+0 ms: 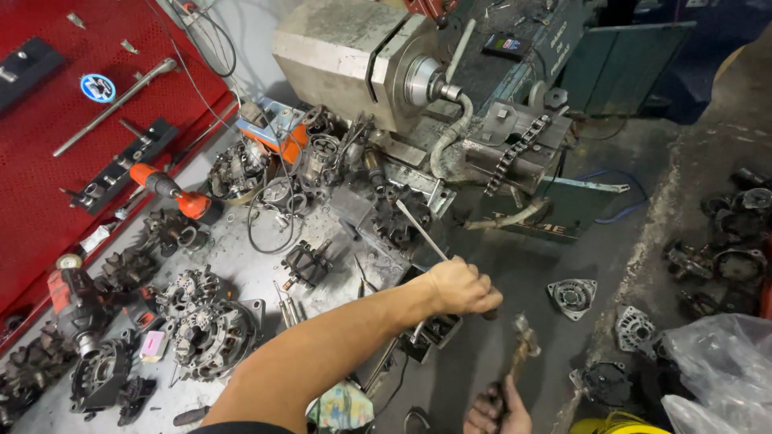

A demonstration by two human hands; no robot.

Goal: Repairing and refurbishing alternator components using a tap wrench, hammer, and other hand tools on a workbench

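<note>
**Rod and hammer over a crowded bench**

Left hand out over the bench edge, fingers curled tight round a long metal rod that slants up-left toward the dark part below the lathe. Right hand low at the bottom edge, fist closed on a hammer, its head raised just below and right of the left hand.

Clutter all round: alternator housings crowd the grey bench, a loop of wire lies among them, an orange-handled tool sits by the wall. The big grey lathe blocks the far side.

On the red pegboard, a round blue-and-white sticker upper left. A small pink tag lies on the bench, lower left. A clear plastic bag sits on the floor, right.
</note>
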